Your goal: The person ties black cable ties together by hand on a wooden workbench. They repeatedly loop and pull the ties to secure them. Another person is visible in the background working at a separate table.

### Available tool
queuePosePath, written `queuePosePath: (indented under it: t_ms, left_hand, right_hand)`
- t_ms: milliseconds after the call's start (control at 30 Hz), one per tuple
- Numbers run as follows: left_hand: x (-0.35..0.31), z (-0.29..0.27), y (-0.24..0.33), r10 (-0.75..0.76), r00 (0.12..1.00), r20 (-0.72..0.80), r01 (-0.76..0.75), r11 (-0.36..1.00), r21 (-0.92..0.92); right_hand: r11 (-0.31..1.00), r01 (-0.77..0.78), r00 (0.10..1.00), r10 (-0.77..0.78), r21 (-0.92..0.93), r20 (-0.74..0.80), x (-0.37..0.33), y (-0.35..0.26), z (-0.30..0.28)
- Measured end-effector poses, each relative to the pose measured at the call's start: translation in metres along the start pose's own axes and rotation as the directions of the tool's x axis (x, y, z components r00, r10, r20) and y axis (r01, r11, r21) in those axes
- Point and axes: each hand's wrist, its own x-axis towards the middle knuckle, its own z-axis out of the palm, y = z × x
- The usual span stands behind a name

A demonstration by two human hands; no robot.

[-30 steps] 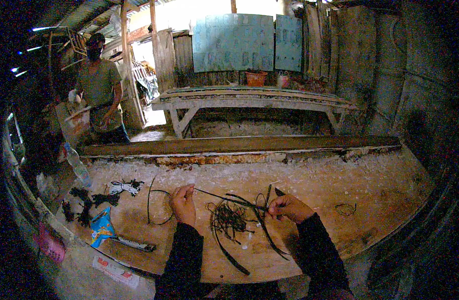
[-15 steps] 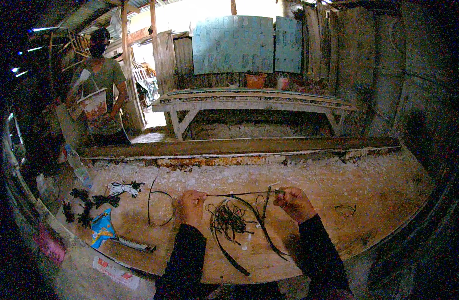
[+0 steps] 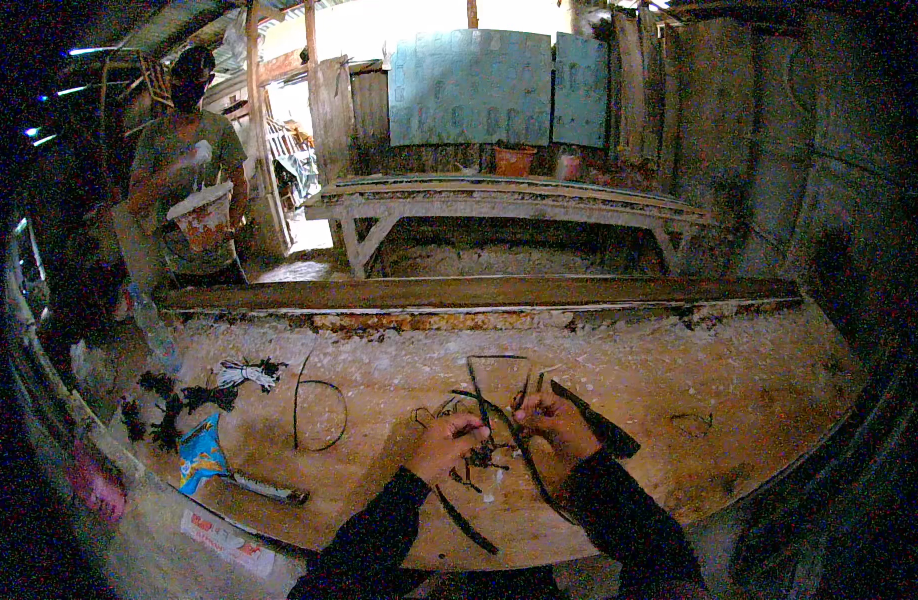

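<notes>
My left hand (image 3: 447, 446) is closed in a pinch on a thin dark strip (image 3: 477, 385). The strip rises from the fingers, bends over at the top and comes down toward my right hand (image 3: 556, 424), whose fingers are also pinched on it. Beside the right hand a flat, dark, blade-like piece (image 3: 609, 425) slants outward; whether the hand holds it I cannot tell. Under and between the hands lies a tangle of dark cord (image 3: 469, 475), partly hidden. A longer dark strip (image 3: 534, 470) curves past the right hand, and another strip end (image 3: 466, 522) lies nearer me.
On the wooden tabletop (image 3: 739, 380), at left, are a loop of cord (image 3: 345, 405), dark bundles (image 3: 209, 398), a white bundle (image 3: 247, 373), a blue packet (image 3: 203, 455) and a clear bottle (image 3: 156, 335). Across the far side runs a raised beam (image 3: 479, 292). A person (image 3: 189, 170) holds a bucket (image 3: 203, 218).
My hands have come together from a wide stretch; the taut strip between them is now bent upward. The dark blade-like piece beside the right hand now shows. The person's bucket has shifted slightly.
</notes>
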Motion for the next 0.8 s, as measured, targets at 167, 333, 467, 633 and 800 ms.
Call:
queuePosePath:
  t_ms: [167,333,467,633,800]
  left_hand:
    - [-0.002,0.004,0.001,-0.032,0.999,0.013,0.034,0.988,-0.151]
    - [-0.001,0.003,0.002,-0.053,0.998,0.015,0.055,0.984,-0.168]
    - [-0.002,0.005,0.006,-0.036,0.998,0.053,0.042,0.993,-0.108]
    - [-0.003,0.006,0.003,-0.098,0.993,0.067,0.104,0.99,-0.094]
    - [0.0,0.007,-0.006,-0.061,0.997,0.055,0.07,0.98,-0.185]
  right_hand:
    - [0.989,0.023,1.0,-0.024,-0.143,-0.009,-0.01,-0.004,0.014]
    - [0.997,0.007,0.999,-0.003,-0.074,0.043,-0.01,-0.006,0.019]
    - [0.99,0.054,0.994,-0.04,-0.129,0.106,-0.009,0.001,0.018]
    - [0.993,0.061,0.994,-0.051,-0.098,0.098,-0.009,0.004,0.018]
    - [0.994,0.032,0.995,-0.023,-0.102,0.095,-0.01,0.003,0.021]
